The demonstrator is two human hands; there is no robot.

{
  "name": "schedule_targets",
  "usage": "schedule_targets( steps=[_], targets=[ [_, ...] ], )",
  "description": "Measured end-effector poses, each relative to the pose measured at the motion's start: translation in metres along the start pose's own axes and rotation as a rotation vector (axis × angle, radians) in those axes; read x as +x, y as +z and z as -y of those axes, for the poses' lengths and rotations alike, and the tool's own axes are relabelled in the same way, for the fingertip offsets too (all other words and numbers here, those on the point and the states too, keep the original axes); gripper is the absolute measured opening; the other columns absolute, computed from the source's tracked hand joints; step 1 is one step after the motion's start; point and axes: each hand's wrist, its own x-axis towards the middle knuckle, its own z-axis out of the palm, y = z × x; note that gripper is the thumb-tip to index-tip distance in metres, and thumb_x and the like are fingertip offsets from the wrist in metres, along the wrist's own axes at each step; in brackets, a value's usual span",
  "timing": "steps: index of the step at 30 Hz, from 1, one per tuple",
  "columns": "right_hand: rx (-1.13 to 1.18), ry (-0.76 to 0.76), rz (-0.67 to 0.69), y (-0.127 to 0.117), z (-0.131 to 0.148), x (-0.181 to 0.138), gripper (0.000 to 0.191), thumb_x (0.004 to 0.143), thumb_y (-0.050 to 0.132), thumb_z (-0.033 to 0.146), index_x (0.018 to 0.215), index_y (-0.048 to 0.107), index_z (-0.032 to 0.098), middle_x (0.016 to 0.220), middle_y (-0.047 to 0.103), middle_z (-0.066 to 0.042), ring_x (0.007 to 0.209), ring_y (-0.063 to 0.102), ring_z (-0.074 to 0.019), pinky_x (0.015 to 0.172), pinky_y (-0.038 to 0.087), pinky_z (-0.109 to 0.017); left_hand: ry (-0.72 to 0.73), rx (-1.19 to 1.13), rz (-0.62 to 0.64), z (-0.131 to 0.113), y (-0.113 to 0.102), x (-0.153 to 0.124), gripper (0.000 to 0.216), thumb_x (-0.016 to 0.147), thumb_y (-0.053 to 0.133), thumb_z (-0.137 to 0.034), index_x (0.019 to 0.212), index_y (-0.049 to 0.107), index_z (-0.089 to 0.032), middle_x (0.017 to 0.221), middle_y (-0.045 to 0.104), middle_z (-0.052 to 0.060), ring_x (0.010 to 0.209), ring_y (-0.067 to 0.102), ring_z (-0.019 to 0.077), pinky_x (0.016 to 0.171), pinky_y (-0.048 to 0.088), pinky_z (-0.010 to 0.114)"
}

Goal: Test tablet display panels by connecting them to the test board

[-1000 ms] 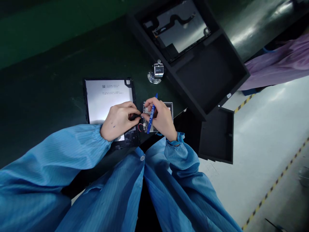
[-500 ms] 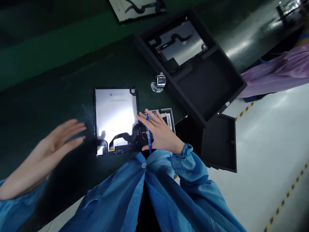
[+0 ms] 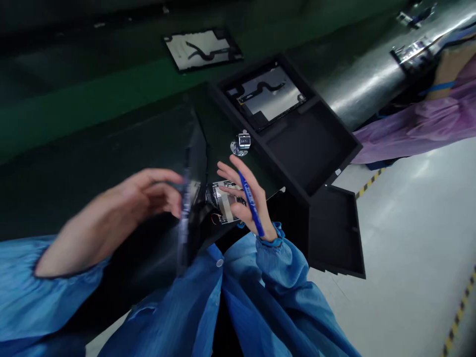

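My left hand [image 3: 145,203] has its fingers bent at the near-left edge of a tablet screen panel [image 3: 188,198], which stands nearly upright, edge-on and blurred by motion. Across my right hand [image 3: 253,198] lies a blue pen [image 3: 251,203], held along the palm while the fingers spread out. Below those fingers, a circuit-board assembly [image 3: 225,203] with a pale strip and a thin red wire rests beside the panel, partly covered by my right fingers. A chrome tally counter [image 3: 243,141] stands on the dark work surface just beyond my right fingertips.
A black divided tray [image 3: 312,144] at the right holds another screen panel [image 3: 267,99] in its far compartment. One more panel [image 3: 203,49] lies at the back. Stacked black trays [image 3: 334,230] stand lower right. A co-worker's pink sleeve [image 3: 420,121] is at the far right.
The screen panel, lying flat before, is now tipped up on edge with my left hand at it. My right hand has lifted and turned, keeping the pen. The view has shifted.
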Motion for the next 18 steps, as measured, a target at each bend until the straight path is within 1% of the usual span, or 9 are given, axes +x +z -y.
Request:
schedule_targets(
  steps=[1,2,3,6,8,10,12,15,18],
  targets=[
    [0.029,0.02,-0.067,0.002,0.007,-0.001,0.086,0.09,0.058,0.064,0.157,0.021,0.025,0.153,0.042,-0.012,0.139,0.045,-0.0297,0.105,0.052,-0.046,0.072,0.075,0.101,0.007,0.002,0.002,0.036,0.095,0.053,-0.051,0.108,0.073,-0.025,0.089,0.07,0.006,0.085,0.066,0.0219,0.077,0.056,0.033],
    [0.043,0.044,-0.133,0.005,0.013,-0.002,0.08,0.093,0.057,0.06,0.156,0.022,0.026,0.151,0.044,-0.011,0.136,0.048,-0.0294,0.102,0.054,-0.046,0.114,0.142,0.137,0.018,0.002,0.005,0.031,0.096,0.055,-0.047,0.11,0.072,-0.026,0.095,0.07,0.005,0.092,0.066,0.0212,0.085,0.054,0.031],
    [0.046,0.071,-0.198,0.008,0.018,-0.003,0.073,0.095,0.055,0.054,0.156,0.024,0.027,0.149,0.048,-0.01,0.133,0.052,-0.0288,0.099,0.056,-0.045,0.134,0.187,0.104,0.031,0.0,0.01,0.028,0.098,0.054,-0.042,0.115,0.071,-0.026,0.104,0.07,0.005,0.1,0.065,0.0212,0.092,0.051,0.031],
    [0.063,0.139,-0.31,0.015,0.027,-0.002,0.057,0.101,0.045,0.043,0.154,0.029,0.028,0.139,0.057,-0.007,0.125,0.059,-0.0266,0.088,0.061,-0.043,0.162,0.136,-0.162,0.073,-0.009,0.027,0.034,0.099,0.054,-0.036,0.129,0.061,-0.021,0.127,0.062,0.009,0.121,0.057,0.0241,0.106,0.045,0.036],
    [0.07,0.121,-0.315,0.016,0.028,0.0,0.059,0.098,0.05,0.042,0.152,0.033,0.026,0.136,0.06,-0.007,0.121,0.062,-0.0263,0.09,0.06,-0.043,0.217,0.139,-0.2,0.095,-0.011,0.036,0.042,0.098,0.055,-0.038,0.134,0.056,-0.019,0.136,0.057,0.012,0.126,0.053,0.0257,0.107,0.045,0.039],
    [0.009,0.085,-0.309,0.015,0.028,0.004,0.064,0.093,0.06,0.039,0.15,0.039,0.022,0.129,0.064,-0.007,0.11,0.066,-0.0253,0.092,0.058,-0.043,0.288,0.247,-0.138,0.108,-0.007,0.041,0.047,0.094,0.06,-0.039,0.137,0.053,-0.02,0.14,0.054,0.012,0.128,0.052,0.0263,0.108,0.044,0.041],
    [-0.095,0.076,-0.339,0.012,0.026,0.006,0.065,0.088,0.065,0.033,0.148,0.043,0.021,0.112,0.069,-0.005,0.09,0.068,-0.0216,0.087,0.059,-0.04,0.332,0.337,-0.072,0.113,0.001,0.043,0.056,0.089,0.067,-0.038,0.139,0.051,-0.02,0.143,0.051,0.013,0.132,0.049,0.0273,0.111,0.042,0.044],
    [-0.13,0.097,-0.386,0.013,0.02,0.009,0.059,0.086,0.061,0.025,0.144,0.049,0.021,0.089,0.067,0.0,0.07,0.061,-0.0161,0.081,0.059,-0.037,0.338,0.166,-0.142,0.116,0.008,0.048,0.065,0.087,0.066,-0.044,0.143,0.044,-0.019,0.15,0.044,0.017,0.138,0.044,0.0278,0.116,0.037,0.046],
    [-0.062,0.081,-0.408,0.02,0.016,0.011,0.058,0.084,0.059,0.023,0.141,0.052,0.023,0.085,0.064,0.001,0.07,0.058,-0.0149,0.087,0.058,-0.038,0.256,-0.165,-0.225,0.114,-0.004,0.054,0.056,0.095,0.044,-0.055,0.138,0.048,-0.02,0.148,0.048,0.016,0.138,0.045,0.0263,0.117,0.036,0.046]
  ],
)
